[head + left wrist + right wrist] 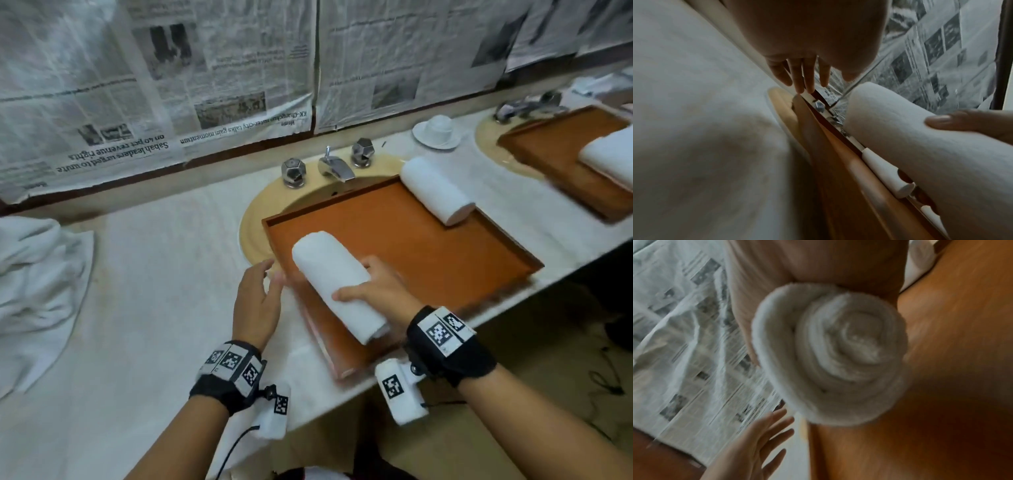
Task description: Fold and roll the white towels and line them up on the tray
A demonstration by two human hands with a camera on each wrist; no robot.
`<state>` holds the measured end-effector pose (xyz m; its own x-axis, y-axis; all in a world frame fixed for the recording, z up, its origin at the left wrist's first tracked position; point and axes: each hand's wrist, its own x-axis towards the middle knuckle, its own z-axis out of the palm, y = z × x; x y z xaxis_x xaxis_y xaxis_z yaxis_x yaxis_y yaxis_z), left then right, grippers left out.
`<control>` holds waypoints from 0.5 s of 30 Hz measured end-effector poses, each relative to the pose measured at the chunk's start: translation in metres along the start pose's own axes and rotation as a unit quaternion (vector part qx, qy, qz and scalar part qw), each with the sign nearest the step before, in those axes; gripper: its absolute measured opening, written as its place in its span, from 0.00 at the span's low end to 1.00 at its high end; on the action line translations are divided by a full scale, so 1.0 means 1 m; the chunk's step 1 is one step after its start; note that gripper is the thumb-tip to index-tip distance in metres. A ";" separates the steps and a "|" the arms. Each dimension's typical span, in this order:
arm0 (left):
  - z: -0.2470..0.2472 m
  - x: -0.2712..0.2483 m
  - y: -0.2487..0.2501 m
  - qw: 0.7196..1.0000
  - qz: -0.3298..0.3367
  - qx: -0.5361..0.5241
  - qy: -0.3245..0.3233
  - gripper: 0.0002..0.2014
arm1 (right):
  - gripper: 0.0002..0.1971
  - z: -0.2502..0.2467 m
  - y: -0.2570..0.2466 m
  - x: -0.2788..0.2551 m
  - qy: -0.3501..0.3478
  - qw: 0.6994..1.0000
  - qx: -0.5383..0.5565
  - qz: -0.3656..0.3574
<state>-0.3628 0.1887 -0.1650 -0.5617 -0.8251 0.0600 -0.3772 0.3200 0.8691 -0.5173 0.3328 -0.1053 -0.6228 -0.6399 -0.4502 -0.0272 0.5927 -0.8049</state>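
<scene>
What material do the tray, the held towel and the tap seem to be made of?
Tray: probably wood, matte orange-brown, with a darker raised rim; laminate is possible.
Held towel: soft white terry cloth; fuzzy layers spiral at its end, gripped by the right hand.
Tap: polished metal, likely chrome; it shines and reflects.

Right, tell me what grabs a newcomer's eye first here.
The right hand gripping a rolled white towel at the near left of the orange-brown tray that sits over the sink. A second rolled towel lies at the tray's far right corner. Upside-down newspaper covers the wall behind.
</scene>
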 end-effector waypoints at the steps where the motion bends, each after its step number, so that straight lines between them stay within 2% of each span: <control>1: 0.014 0.010 0.007 1.000 0.003 0.018 -0.008 0.19 | 0.33 -0.020 0.003 0.012 0.009 1.000 0.017 0.005; 4: 0.057 0.041 0.027 0.988 0.015 0.141 -0.060 0.23 | 0.32 -0.072 0.012 0.053 0.041 0.998 0.053 0.014; 6: 0.080 0.058 0.041 0.956 0.004 0.270 -0.112 0.27 | 0.31 -0.101 0.014 0.080 0.063 0.995 0.070 0.016; 8: 0.096 0.069 0.052 0.921 -0.030 0.357 -0.153 0.32 | 0.31 -0.125 0.015 0.106 0.084 0.996 0.039 0.013; 12: 0.117 0.078 0.058 0.872 -0.107 0.414 -0.239 0.39 | 0.37 -0.155 0.012 0.146 0.096 0.992 -0.079 0.025; 15: 0.132 0.079 0.062 0.864 -0.140 0.415 -0.248 0.43 | 0.36 -0.164 0.010 0.166 0.097 0.986 -0.134 0.026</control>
<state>-0.5272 0.2049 -0.1711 -0.5311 -0.6894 -0.4925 -0.8326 0.5326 0.1522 -0.7495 0.3128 -0.1248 -0.7662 -0.5151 -0.3843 -0.1804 0.7463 -0.6407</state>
